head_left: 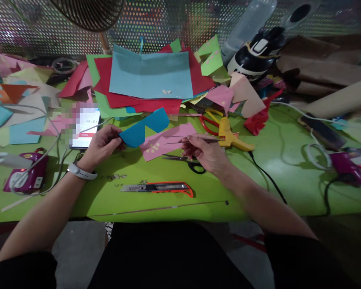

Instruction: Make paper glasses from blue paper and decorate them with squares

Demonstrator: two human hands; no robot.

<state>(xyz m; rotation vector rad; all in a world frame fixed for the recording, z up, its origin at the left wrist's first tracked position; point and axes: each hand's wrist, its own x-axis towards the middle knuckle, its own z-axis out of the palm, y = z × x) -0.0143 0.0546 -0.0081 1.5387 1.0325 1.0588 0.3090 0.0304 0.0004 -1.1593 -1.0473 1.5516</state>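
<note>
My left hand [106,141] pinches the left end of a blue paper piece [135,134] that has a notch in its lower edge. My right hand [200,149] is closed on thin metal tweezers [176,141], whose tips point left toward the blue paper without touching it. Under them lies a pink paper strip [168,140] with small pale bits on it. Black-handled scissors [195,165] rest just below my right hand. An orange box cutter [168,187] lies nearer the table's front edge. Behind my right hand is a yellow glue gun [233,138].
Stacked coloured sheets [150,76] stand at the back. A lit phone [86,130] lies beside my left wrist. Purple power sockets [28,172] with looping cables sit at left, another [350,166] at right. Red-handled pliers [209,123] and a black bottle [255,54] are behind.
</note>
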